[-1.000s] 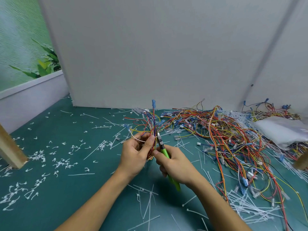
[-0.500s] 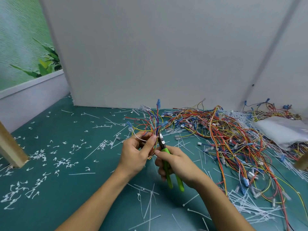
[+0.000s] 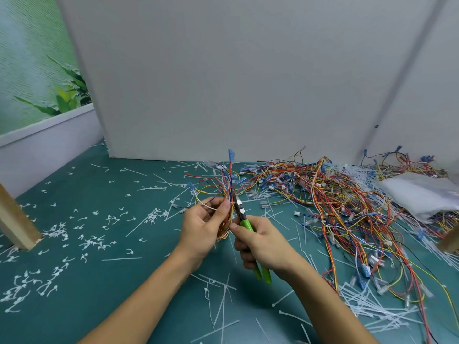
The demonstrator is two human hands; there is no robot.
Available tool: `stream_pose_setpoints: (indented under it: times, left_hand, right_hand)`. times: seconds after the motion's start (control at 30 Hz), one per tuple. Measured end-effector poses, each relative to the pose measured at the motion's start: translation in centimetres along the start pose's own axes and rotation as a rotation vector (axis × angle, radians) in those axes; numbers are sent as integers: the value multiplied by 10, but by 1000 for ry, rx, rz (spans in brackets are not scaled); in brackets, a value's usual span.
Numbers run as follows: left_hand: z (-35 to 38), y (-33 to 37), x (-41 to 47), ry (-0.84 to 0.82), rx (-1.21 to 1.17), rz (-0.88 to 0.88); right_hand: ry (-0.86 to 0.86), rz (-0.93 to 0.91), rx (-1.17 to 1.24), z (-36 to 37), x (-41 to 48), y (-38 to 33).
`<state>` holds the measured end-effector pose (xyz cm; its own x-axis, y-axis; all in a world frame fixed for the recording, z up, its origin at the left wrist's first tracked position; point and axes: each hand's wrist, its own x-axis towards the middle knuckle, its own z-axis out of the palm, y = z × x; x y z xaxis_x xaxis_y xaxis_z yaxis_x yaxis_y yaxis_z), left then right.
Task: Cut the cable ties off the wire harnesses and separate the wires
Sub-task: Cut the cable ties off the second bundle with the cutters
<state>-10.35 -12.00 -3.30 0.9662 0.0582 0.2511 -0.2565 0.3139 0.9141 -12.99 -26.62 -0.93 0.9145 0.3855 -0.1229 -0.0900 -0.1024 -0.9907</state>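
**cutter nose at the tie: wires and thumb both close**

biggest risk: a nicked wire. the left hand (image 3: 201, 227) grips one wire harness (image 3: 227, 184) upright above the bench (image 3: 69, 324), fingers curled round the bundle, loose ends fanning out above. the right hand (image 3: 263, 244) is clenched round the green handles of the cutters (image 3: 246, 223). the dark nose of the cutters is pressed against the bundle where a white cable tie (image 3: 233, 202) seems to cinch it. the tie sits tight on the wires, so a nose pushed too deep would likely take insulation along with the plastic. i cannot tell whether the blades have bitten yet.

next: the left thumb. its tip lies just beside the nose, on the same band of wires. a slip or a sudden snap through the tie could carry the blades into it.

next: a tangle. the big pile of harnesses (image 3: 335, 207) lies just right of the hands. once the tie goes, the wires will probably spring apart. any that drop to the right would mix back into the uncut lot.

smallest: the offcut. it may fly on the snap. it would join the spent ties (image 3: 372, 314) near the right arm or the clipped tie heads (image 3: 57, 232) on the left. that is a nuisance only, unless it jumps toward the face.
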Motion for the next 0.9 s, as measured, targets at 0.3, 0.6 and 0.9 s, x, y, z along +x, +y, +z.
stream_pose_setpoints:
  times: [0.3,0.6,0.9]
  left_hand:
    - [-1,1,1,-17,-141,-152]
    - [0,-5,2,-4,-2,49]
    - [-3,-7,2,-29,104,122]
  right_hand:
    - [25,-24,5,1,0,1]
    - [59,-26,-40,0,4,4]
    - [84,-16,-140,0,4,5]
